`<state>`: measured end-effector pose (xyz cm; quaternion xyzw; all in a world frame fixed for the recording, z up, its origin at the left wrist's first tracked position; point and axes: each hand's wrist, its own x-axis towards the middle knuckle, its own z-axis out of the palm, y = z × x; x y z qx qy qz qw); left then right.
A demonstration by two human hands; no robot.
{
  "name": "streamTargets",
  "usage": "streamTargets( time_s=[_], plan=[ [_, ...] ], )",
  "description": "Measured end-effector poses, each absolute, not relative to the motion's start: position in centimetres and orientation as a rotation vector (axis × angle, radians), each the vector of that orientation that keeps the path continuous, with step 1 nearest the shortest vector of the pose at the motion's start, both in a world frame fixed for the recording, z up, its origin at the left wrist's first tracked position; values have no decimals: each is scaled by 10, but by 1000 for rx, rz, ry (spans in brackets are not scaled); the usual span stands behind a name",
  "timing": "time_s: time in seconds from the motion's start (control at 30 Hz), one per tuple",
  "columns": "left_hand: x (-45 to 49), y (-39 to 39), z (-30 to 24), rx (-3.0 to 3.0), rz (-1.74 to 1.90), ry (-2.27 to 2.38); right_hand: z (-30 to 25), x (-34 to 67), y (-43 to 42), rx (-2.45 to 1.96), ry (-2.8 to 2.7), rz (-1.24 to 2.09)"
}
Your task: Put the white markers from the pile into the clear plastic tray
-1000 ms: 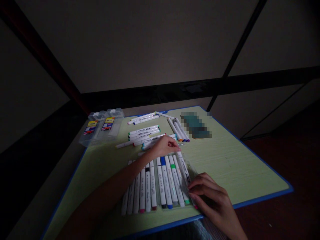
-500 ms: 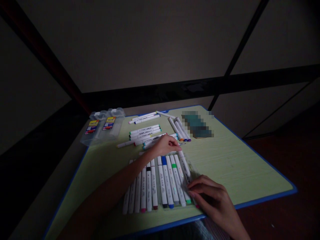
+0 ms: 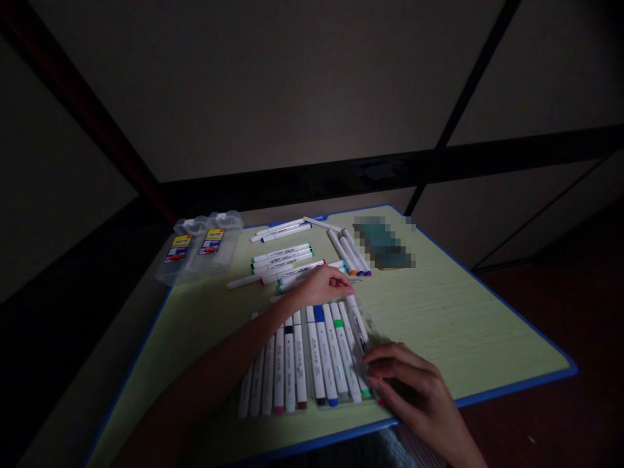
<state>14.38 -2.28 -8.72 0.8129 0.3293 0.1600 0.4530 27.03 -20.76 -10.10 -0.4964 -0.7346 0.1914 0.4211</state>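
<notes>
A white marker (image 3: 357, 322) slants along the right edge of a row of white markers (image 3: 314, 364) with coloured ends, which lie side by side in a clear plastic case (image 3: 308, 396). My left hand (image 3: 326, 285) reaches across the row, its fingers pinched at the far end of that rightmost marker. At the near end, my right hand (image 3: 412, 383) has thumb and fingers closed on the same marker, whose red tip shows below them. My left forearm hides part of the row's left side.
Loose markers (image 3: 283, 253) lie in groups farther back, beside three thicker-looking markers (image 3: 350, 253). Two clear empty cases (image 3: 199, 250) with yellow labels stand at the back left. A pixelated greenish item (image 3: 384, 242) lies at the back right. The table (image 3: 453, 318) has a blue rim.
My right hand has shifted slightly left, and the near end of the rightmost marker has moved inward with it. My left hand keeps its place at the far end.
</notes>
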Motion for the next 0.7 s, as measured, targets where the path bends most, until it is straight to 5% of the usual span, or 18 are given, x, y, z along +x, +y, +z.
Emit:
streamTargets(
  time_s=[0.7],
  plan=[
    [144,-24,-91,2059,426,800,-101,268,-207,-1278,-1763,537]
  ],
)
